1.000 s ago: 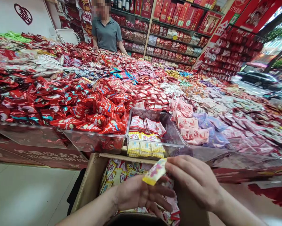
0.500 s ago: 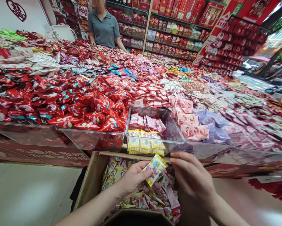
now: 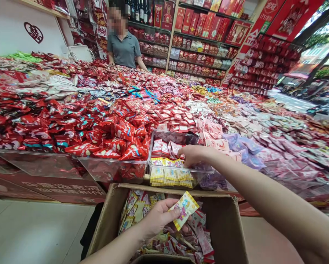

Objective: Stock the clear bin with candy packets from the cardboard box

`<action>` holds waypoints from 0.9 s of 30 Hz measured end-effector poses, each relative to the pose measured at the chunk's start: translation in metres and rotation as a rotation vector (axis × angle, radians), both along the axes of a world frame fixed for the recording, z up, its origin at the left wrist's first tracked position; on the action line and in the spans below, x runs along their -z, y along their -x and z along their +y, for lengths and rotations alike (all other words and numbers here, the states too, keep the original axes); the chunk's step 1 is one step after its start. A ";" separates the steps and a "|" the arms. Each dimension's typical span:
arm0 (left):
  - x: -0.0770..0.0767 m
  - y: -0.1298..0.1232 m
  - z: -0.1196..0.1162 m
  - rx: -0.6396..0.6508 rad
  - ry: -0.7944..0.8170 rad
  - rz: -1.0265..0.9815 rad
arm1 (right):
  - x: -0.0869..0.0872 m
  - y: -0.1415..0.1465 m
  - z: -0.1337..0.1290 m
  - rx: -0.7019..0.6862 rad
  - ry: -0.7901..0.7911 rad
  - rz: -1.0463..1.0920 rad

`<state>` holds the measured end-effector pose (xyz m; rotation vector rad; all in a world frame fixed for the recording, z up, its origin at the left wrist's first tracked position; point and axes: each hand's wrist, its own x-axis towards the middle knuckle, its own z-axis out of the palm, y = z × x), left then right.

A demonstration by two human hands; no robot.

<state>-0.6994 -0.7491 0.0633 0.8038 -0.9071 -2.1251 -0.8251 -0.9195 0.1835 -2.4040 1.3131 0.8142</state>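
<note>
My left hand (image 3: 164, 214) pinches a yellow-and-white candy packet (image 3: 185, 210) between thumb and fingers, above the open cardboard box (image 3: 227, 223). Loose candy packets (image 3: 164, 245) in yellow, pink and red wrappers fill the bottom of that box. Over the clear plastic bin (image 3: 178, 134), my right hand (image 3: 196, 156) has its fingers bent together and lowered among the packets. They are at the red-and-white packets (image 3: 161, 147); whether one is gripped is hidden. Yellow-and-white packets (image 3: 171, 170) stand in rows along the bin's front.
Red foil packets (image 3: 123, 137) heap up in the neighbouring bin on the left. Pink packets (image 3: 212, 128) and lilac packets (image 3: 242, 145) lie to the right. Behind the wide candy display stands a person in a grey shirt (image 3: 124, 49), before shelves (image 3: 198, 55) of red boxes and bags.
My right hand has moved from above the box's right side forward into the clear bin. My left hand keeps the candy packet over the box. The view has tilted up slightly.
</note>
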 end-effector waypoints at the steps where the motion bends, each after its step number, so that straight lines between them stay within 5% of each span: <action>1: 0.000 0.000 0.001 0.004 0.005 0.005 | 0.003 -0.001 0.000 0.006 -0.030 0.010; 8: 0.001 0.002 0.003 0.044 0.016 0.047 | 0.016 -0.001 0.007 -0.114 0.062 -0.001; 27: -0.001 0.005 -0.001 0.010 -0.008 -0.011 | 0.011 0.009 0.009 -0.045 0.030 -0.009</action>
